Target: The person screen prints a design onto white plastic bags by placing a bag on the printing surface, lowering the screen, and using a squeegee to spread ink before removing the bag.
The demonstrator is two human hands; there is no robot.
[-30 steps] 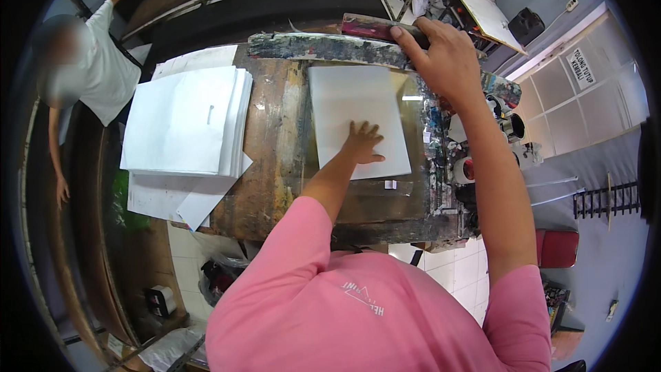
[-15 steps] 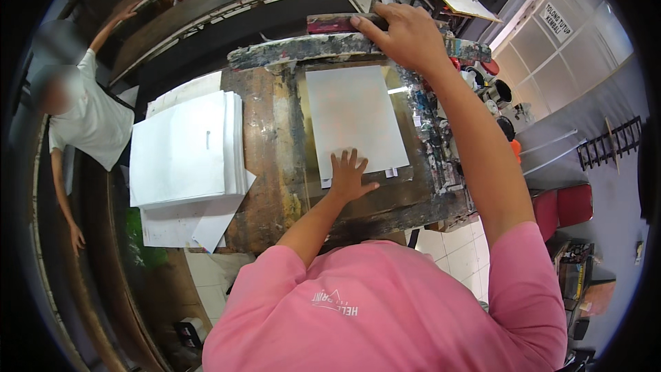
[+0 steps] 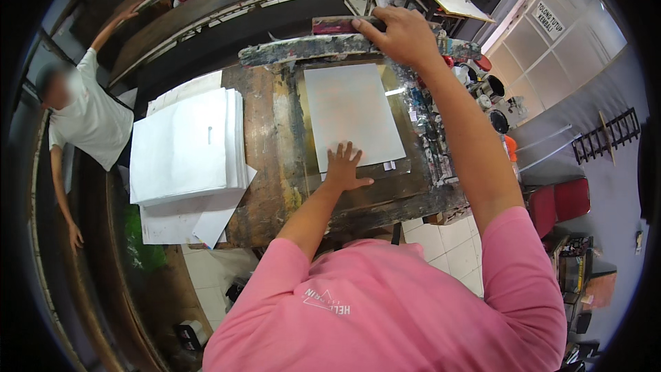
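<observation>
A white sheet (image 3: pixel 361 114) with faint orange blotches lies on the paint-stained wooden table in front of me. My left hand (image 3: pixel 343 167) rests on its near edge, open with fingers spread. Beyond the sheet, my right hand (image 3: pixel 403 38) is closed over the top of a paint-crusted frame (image 3: pixel 296 51) at the table's far side. The thumb points left along a magenta-stained piece (image 3: pixel 334 25), and the other fingers are partly hidden. Small white tabs (image 3: pixel 390 165) show by the sheet's near edge.
At left stands a thick stack of white bags (image 3: pixel 179 145) with a handle slot, over loose papers. Paint pots (image 3: pixel 492 86) crowd the right side. Another person (image 3: pixel 93 114) leans between long dark tables at left. A red chair (image 3: pixel 561 207) stands to the right.
My left hand lies slightly farther up and left in view, still spread on the sheet. The frame under my right hand looks slightly narrower; the whole view has shifted a little.
</observation>
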